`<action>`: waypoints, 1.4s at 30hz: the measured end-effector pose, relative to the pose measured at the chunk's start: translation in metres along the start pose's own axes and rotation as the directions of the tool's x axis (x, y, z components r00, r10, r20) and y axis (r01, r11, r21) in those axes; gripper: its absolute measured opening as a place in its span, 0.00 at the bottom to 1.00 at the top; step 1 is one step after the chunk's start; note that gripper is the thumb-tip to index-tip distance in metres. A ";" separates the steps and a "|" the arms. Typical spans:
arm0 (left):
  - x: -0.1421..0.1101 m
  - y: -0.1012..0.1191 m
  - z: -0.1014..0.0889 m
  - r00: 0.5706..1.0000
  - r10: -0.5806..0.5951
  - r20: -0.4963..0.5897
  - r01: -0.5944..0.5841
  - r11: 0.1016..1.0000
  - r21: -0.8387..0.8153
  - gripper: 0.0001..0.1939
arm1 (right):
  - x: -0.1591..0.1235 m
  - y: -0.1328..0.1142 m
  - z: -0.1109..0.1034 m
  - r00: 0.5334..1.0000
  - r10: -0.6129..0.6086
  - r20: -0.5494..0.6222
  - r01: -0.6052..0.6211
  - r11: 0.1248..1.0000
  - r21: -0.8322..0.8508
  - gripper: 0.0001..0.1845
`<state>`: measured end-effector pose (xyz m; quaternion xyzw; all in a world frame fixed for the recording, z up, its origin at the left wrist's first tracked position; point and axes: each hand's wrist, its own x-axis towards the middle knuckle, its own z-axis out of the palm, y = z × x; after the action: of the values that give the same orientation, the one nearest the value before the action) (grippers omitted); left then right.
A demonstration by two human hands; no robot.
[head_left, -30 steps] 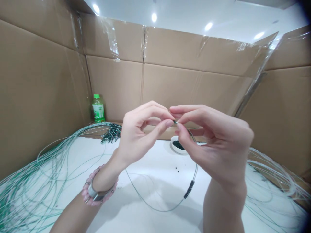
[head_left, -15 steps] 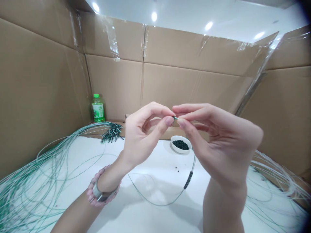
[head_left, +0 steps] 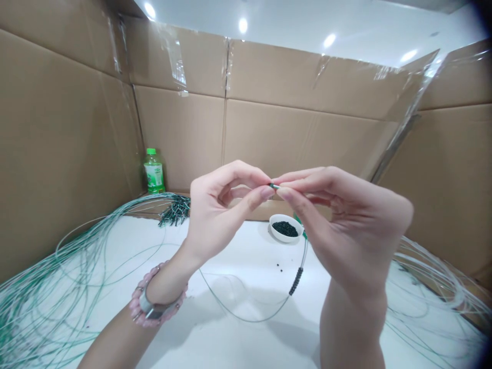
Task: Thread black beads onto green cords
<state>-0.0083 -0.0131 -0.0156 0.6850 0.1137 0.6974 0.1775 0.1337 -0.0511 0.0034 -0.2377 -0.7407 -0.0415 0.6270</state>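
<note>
Both hands are closed in a fine pinch, the left hand (head_left: 220,218) and right hand (head_left: 348,225) meeting at a green wire's dark tip (head_left: 273,186), held level midway between them, its long axis running from hand to hand. Left of the hands, green wires (head_left: 42,307) sprawl over the tabletop (head_left: 246,256), a clump of wire ends (head_left: 175,212) and a green-capped bottle (head_left: 154,171) lying beyond. Below the fingertips, the wire's loop (head_left: 246,320) hangs with black beads (head_left: 295,282) strung on it, beneath a white bowl (head_left: 284,241) of more beads. Further wires (head_left: 434,302) spread right of the right hand.
</note>
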 end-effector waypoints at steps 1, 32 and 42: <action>0.000 0.000 0.000 1.000 0.002 -0.001 -0.002 1.000 0.006 0.05 | 0.000 0.000 0.000 1.000 -0.005 -0.007 0.004 1.000 -0.008 0.10; 0.000 0.001 -0.007 0.993 0.087 0.079 -0.099 0.981 0.166 0.06 | 0.000 -0.004 -0.003 0.999 0.005 0.039 0.001 0.990 -0.142 0.11; 0.000 0.001 -0.009 0.977 0.169 0.129 -0.200 0.937 0.287 0.05 | 0.001 -0.003 -0.004 0.997 -0.019 0.081 0.037 0.974 -0.223 0.08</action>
<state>-0.0173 -0.0131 -0.0152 0.7463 0.1437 0.6498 0.0113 0.1359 -0.0553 0.0062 -0.2981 -0.7585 -0.1245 0.5659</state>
